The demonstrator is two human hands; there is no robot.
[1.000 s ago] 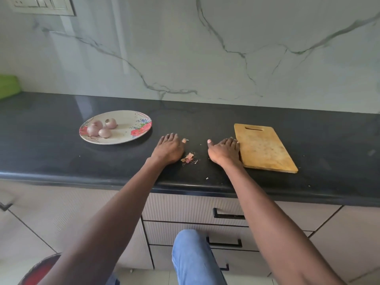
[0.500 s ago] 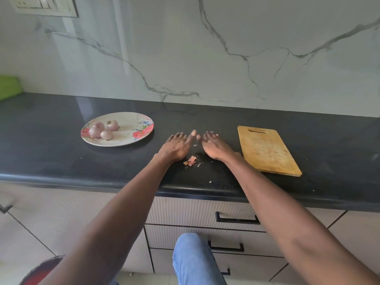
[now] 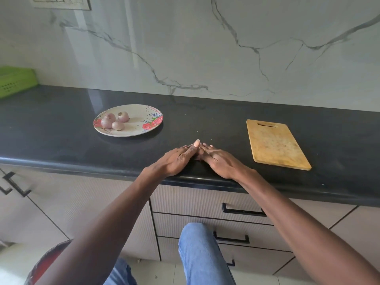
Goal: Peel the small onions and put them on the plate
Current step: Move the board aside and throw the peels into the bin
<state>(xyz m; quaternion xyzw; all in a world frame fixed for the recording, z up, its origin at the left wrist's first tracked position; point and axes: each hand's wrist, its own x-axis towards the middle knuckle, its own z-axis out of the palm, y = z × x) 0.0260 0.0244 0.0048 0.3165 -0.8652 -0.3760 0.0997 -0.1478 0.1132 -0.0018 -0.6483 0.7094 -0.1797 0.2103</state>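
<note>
Four peeled small onions (image 3: 114, 120) are seen grouped on the left part of the floral plate (image 3: 141, 114), which is set on the black tabletop (image 3: 61, 128). The left hand (image 3: 176, 160) and right hand (image 3: 219, 161) are laid flat near the tabletop's front edge, fingers straight, fingertips meeting, nothing visibly gripped. A wooden cutting board (image 3: 275, 145) is positioned to the right.

Head camera looks forward and down from standing height; countertop (image 3: 61, 145) near, wall behind.
</note>
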